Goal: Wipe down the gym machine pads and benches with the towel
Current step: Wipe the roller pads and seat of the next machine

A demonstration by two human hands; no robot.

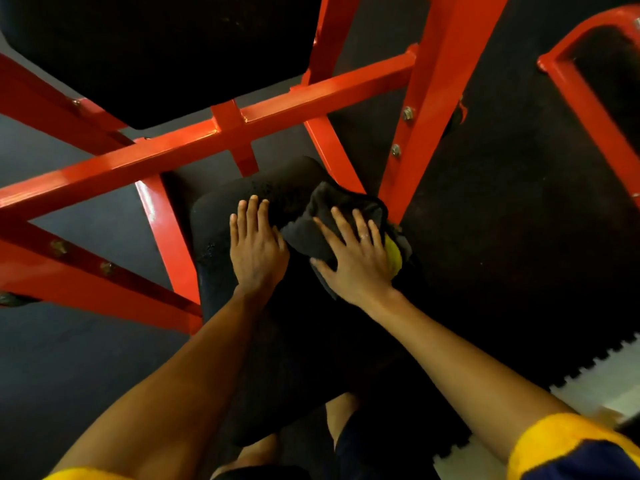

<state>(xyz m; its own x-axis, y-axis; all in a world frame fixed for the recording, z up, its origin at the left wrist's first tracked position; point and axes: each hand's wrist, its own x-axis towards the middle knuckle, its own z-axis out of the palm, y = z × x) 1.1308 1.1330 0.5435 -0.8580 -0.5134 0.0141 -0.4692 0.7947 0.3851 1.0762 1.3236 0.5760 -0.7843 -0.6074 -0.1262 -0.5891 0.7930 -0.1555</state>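
My right hand point(356, 261) lies flat on the dark towel point(329, 206). Its fingers point(341, 223) are straight and spread, pressing the cloth onto the black seat pad point(214, 244); nothing is gripped. The towel bunches ahead of my fingertips, and its rear edge is hidden under my palm. A yellow-green patch point(394, 254) shows beside my little finger; I cannot identify it. My left hand point(258, 247) rests flat on the pad just beside the towel, fingers straight, holding nothing. The red frame point(207, 140) crosses beyond both sets of fingertips. The pad's near end is lost in shadow.

Dark rubber floor mat point(519, 237) with a toothed edge meets pale flooring point(602, 389).
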